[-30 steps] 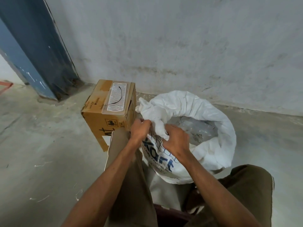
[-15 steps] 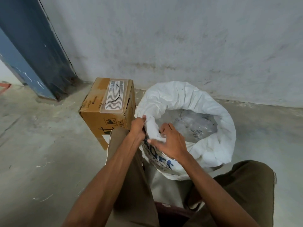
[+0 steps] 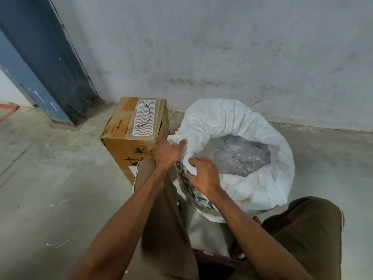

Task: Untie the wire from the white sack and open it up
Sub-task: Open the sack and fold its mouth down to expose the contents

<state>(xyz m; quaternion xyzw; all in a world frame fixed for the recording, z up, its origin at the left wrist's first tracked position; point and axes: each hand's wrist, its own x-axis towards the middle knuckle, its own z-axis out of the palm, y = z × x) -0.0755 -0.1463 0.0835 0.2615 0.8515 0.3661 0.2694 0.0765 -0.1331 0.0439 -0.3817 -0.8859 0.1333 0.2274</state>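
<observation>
The white sack (image 3: 262,184) stands on the floor between my knees, its mouth wide and its rim rolled outward. Clear plastic packets (image 3: 240,158) fill the inside. My left hand (image 3: 169,153) grips the rim at its near-left edge, thumb over the fabric. Just to the right, my right hand (image 3: 203,176) pinches a fold of the same rim, fingers curled on it. A thin black wire (image 3: 146,117) lies loose on top of the cardboard box (image 3: 129,156), apart from the sack.
The cardboard box stands left of the sack, touching my left knee. A grey wall (image 3: 222,47) rises behind, with a blue door frame (image 3: 40,63) at left. Bare concrete floor (image 3: 50,188) with a few small scraps lies to the left.
The sack's mouth has spread wider and the bunched near-left fabric has been folded down over the rim. Both hands shifted slightly along that rim.
</observation>
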